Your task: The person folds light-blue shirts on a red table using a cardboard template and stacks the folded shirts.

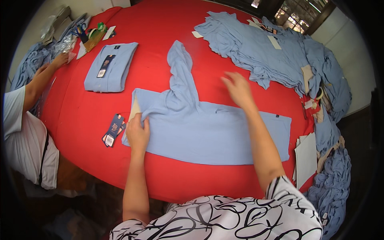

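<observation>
A red-covered table fills most of the room in front of me, and a broad heap of light-blue garments lies across its far right, trailing down along the right side. On the red cloth directly before the person is a single blue garment, flattened into a long, wide strip, with one rumpled sleeve reaching away over its far edge. At the left, a co-worker in a white top has their hands near clear plastic. Between that co-worker and the heap sits a neatly folded blue garment bearing a dark label. White sheets are stacked at the table's right edge.

The right hand is slightly blurred, its fingers loosely spread above the red cloth just beyond the garment, nothing visible in its grasp. The left hand is curled at the garment's left end, touching it; I cannot tell whether it pinches the fabric or merely presses. Just left of it lie dark hang tags. Beside that hand, a narrow cream patch shows at the garment's edge.
</observation>
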Tool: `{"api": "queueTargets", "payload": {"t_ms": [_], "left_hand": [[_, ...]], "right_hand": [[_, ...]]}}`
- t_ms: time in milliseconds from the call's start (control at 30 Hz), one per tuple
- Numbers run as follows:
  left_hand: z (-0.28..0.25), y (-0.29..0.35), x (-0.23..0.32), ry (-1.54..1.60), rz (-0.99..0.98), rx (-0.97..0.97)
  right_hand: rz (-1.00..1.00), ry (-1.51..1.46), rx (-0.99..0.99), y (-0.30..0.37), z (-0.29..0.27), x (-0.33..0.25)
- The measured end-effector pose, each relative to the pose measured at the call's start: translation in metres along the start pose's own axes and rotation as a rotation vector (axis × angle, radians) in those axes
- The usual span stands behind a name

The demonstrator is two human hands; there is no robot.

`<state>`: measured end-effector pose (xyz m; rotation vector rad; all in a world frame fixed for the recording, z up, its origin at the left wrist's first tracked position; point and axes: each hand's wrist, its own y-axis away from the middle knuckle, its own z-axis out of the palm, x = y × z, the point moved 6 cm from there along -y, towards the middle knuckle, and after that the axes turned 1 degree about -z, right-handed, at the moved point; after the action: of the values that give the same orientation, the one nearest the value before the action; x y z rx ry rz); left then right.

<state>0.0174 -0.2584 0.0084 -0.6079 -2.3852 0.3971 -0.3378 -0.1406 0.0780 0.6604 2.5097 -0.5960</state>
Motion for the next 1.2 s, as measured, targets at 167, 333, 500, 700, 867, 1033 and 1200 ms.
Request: {"api": "queueTargets", "payload": {"t_ms": [167, 333, 500, 700, 867, 1033, 1200], "left_hand": [[-0.003, -0.008, 0.016, 0.098, 0.046, -0.042], [0.002, -0.007, 0.012, 0.070, 0.086, 0.016], [0.001, -0.004, 0.009, 0.048, 0.000, -0.006], [0.006, -0.010, 0.002, 0.020, -0.115, -0.081], [0.006, -0.003, -0.005, 0.059, -0.127, -0.084], [0.009, -0.005, -0.006, 0.084, -0.116, -0.095], [0.008, -0.002, -0.008, 0.113, -0.098, -0.065]], "right_hand": [[-0.113, 0.122, 0.020, -0.130, 0.110, -0.078], [-0.146, 0.058, -0.104, -0.159, 0.125, -0.131], [-0.381, -0.729, -0.498, -0.031, -0.017, -0.174], [-0.091, -0.775, -0.372, 0.104, -0.029, -0.002], [0.460, -0.590, -0.098, 0.179, -0.034, 0.047], [0.217, -0.268, -0.004, 0.196, -0.043, 0.021], [0.416, -0.151, 0.107, 0.194, -0.074, 0.076]]}}
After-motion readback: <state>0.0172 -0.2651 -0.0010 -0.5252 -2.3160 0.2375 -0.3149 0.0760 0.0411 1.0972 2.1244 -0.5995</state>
